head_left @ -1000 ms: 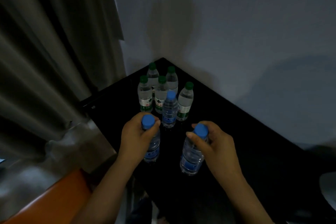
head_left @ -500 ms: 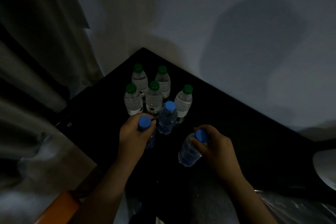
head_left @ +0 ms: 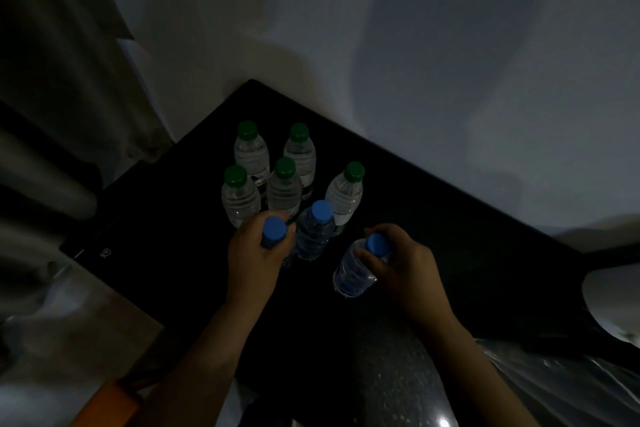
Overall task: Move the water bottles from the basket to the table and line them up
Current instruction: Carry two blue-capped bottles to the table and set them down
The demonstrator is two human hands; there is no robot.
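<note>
While both hands work low over the black table [head_left: 433,218], each one has a bottle by the neck. See the left hand [head_left: 256,253]: fingers curled tight just under the cap of the first blue-capped bottle [head_left: 274,229], the hand hiding most of its body. Over to the right hand [head_left: 401,260], pinching the neck of the second blue-capped bottle [head_left: 353,274], which leans, base toward the table's near edge; whether that base touches the top, I cannot tell. Between them stands the third blue-capped bottle [head_left: 315,232], upright, just beside the left fingers. Behind it, five green-capped bottles [head_left: 284,187] stand upright, clustered close near the far corner. A curtain [head_left: 52,80] hangs at left.
</note>
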